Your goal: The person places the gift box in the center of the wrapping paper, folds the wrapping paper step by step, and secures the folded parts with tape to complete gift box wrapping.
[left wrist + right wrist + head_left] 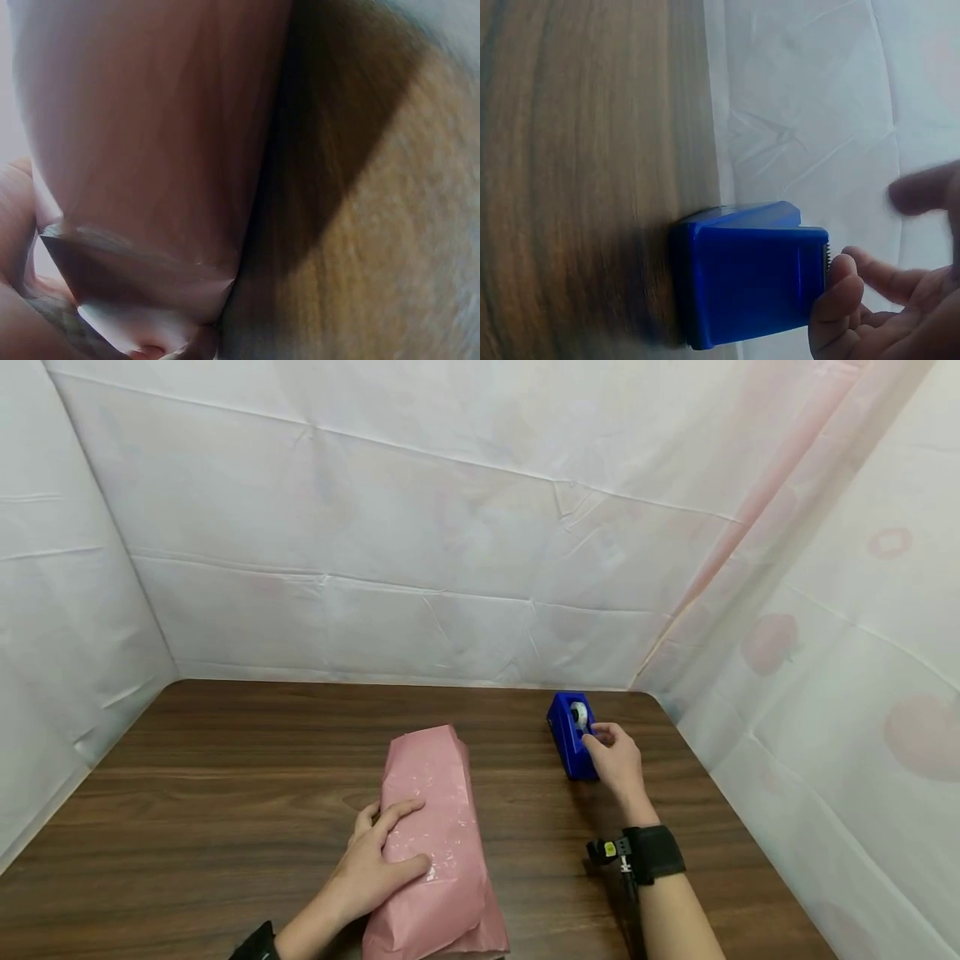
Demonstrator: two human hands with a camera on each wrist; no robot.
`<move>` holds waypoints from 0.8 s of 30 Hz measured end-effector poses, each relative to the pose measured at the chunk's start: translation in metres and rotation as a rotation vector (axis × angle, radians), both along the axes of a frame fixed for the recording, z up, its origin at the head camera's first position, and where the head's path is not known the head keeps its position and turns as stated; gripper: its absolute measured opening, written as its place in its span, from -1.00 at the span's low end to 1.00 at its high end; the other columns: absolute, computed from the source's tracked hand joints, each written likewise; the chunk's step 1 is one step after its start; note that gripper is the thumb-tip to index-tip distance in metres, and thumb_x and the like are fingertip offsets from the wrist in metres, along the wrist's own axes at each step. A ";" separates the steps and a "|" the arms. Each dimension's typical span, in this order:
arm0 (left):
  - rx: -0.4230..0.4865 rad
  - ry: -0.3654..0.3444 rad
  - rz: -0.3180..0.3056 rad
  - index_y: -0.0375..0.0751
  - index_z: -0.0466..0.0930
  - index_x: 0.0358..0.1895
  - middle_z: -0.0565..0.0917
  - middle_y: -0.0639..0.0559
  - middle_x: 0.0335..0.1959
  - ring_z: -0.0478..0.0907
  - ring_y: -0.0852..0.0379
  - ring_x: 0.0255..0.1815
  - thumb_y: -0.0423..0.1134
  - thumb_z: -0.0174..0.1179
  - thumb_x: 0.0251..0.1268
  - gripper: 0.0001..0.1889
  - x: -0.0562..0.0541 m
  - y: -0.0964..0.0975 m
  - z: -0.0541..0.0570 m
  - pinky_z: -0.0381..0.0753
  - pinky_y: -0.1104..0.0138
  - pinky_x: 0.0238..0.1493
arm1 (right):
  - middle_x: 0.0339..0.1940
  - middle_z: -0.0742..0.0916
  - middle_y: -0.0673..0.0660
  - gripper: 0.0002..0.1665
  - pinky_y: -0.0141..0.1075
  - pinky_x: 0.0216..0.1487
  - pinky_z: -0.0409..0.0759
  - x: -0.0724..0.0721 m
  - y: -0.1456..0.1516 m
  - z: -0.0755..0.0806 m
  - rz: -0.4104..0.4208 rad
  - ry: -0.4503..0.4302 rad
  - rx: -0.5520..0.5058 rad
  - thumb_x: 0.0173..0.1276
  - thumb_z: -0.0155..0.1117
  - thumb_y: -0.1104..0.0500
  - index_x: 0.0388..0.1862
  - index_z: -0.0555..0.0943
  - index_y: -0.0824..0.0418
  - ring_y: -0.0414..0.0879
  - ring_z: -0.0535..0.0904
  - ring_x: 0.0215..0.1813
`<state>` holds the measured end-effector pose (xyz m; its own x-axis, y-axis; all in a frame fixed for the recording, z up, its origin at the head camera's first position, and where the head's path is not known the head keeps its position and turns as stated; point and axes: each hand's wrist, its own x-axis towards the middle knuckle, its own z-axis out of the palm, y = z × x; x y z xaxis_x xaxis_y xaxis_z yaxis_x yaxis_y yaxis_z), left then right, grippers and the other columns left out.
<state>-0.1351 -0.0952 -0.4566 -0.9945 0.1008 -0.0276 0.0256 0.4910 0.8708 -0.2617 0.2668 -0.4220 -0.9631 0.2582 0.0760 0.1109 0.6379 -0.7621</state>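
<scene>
Counting head view first: two hands, one pink package, one blue dispenser, one tape roll, one table. Left hand (pixel 371 864) lay across the pink package (pixel 450 827), fingers spread, thumb touching the top face; most of the package sat right of its palm. Right hand (pixel 615 764) was at the blue dispenser (pixel 575 765), which sat just left of its fingers. One tape roll (pixel 580 716) sat inside, beyond the fingertips. Two black wristbands, one per wrist; one small camera (pixel 602 852) stuck out left of the right wristband (pixel 655 853). One brown table (pixel 225 793) lay under both hands, pale sheeting (pixel 412 527) beyond them.

Left wrist view: one package, folded end beside the fingers; hand mostly cropped.

Right wrist view: one dispenser, one toothed cutter (pixel 826 262) right by the bent fingertips. Thumb blurred, apart from the fingers, so hand loose; couldn't tell if tape touched it.
</scene>
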 end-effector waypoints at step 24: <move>-0.014 0.010 0.006 0.45 0.41 0.22 0.14 -0.30 0.39 0.31 -0.33 0.28 -0.01 0.44 -0.17 -0.27 0.005 0.003 0.003 0.48 -0.05 -0.04 | -0.01 0.63 0.29 -0.71 -0.12 -0.06 0.49 0.000 0.009 -0.004 -0.024 0.003 0.019 0.39 0.13 0.23 0.06 0.48 0.27 0.12 0.55 0.02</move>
<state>-0.1305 -0.0917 -0.4534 -0.9954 0.0940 -0.0194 0.0307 0.5035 0.8634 -0.2620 0.2759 -0.4259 -0.9565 0.2792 0.0844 0.1235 0.6496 -0.7502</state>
